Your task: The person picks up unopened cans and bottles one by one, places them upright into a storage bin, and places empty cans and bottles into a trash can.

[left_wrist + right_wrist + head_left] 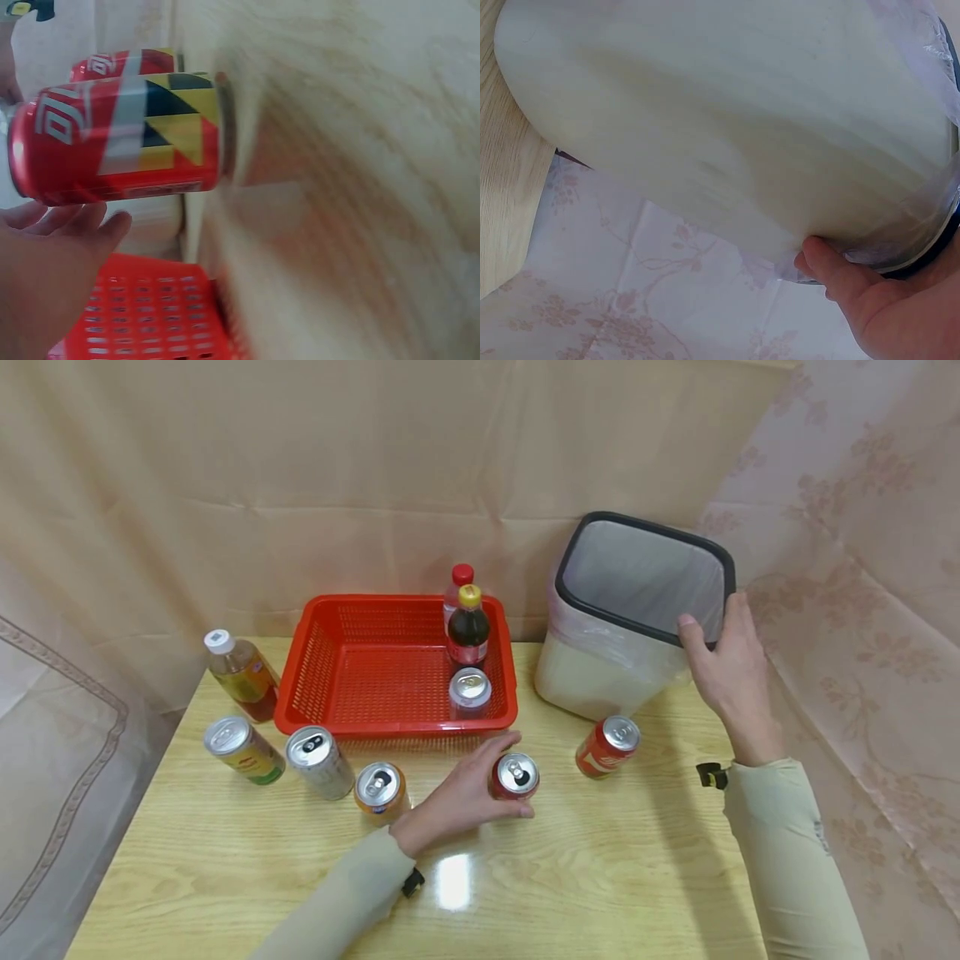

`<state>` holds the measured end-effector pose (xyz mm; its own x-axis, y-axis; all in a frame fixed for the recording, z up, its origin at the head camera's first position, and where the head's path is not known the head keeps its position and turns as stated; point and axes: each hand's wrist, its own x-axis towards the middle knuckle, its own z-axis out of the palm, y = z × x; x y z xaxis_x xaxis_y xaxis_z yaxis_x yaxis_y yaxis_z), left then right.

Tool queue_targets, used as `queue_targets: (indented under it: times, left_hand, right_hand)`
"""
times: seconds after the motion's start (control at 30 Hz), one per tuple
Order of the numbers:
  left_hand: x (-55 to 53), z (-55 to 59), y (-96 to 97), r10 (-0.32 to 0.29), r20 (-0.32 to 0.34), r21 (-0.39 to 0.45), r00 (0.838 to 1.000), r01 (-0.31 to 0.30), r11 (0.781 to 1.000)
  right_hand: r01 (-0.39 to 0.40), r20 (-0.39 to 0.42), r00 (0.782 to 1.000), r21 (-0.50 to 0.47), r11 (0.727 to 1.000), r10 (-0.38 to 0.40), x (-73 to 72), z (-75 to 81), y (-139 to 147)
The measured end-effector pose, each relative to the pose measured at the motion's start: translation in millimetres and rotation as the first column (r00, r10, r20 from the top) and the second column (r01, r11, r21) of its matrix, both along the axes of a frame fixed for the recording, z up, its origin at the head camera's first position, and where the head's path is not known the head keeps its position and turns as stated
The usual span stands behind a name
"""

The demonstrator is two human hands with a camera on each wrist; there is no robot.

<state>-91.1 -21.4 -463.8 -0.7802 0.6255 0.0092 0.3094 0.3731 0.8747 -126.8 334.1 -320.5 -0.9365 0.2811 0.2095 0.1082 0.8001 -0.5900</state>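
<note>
Just left of and below the right hand point(727, 681), which grips its rim between thumb and fingers, stands the pale lined bin point(592, 668), open mouth upward. Left of it and nearer the person, the left hand point(467, 789) has fingers and thumb curved round a red can point(516, 777), long axis near upright, firmness of hold not determinable. From this can, well apart from the right hand, the mouth lies beyond and rightward, past a second can point(606, 748) between the hands.

The wood-grain table point(562, 885) bears a red basket point(390, 728), bin point(592, 677), bottle point(247, 683) and cans point(606, 750).
</note>
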Motion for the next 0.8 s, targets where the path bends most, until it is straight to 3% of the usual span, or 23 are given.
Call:
queue_targets:
  times: [0.13, 0.3, 0.8]
  left_hand:
    - [-4.0, -7.6, 3.4, 0.017, 0.04, 0.028, 0.999, -0.019, 0.999]
    - [-7.4, -13.6, 5.5, 0.015, 0.035, 0.052, 0.999, -0.017, 0.999]
    - [-8.9, -27.2, 9.1, 0.009, 0.035, -0.001, 0.999, -0.009, 1.0]
  right_hand:
    - [0.001, 0.001, 1.0, 0.002, 1.0, -0.001, 0.5, 0.0, -0.3]
    - [-0.001, -0.011, 1.0, 0.002, 1.0, 0.001, 0.5, 0.4, -0.5]
    - [0.009, 0.015, 1.0, 0.009, 1.0, -0.009, 0.4, -0.1, -0.5]
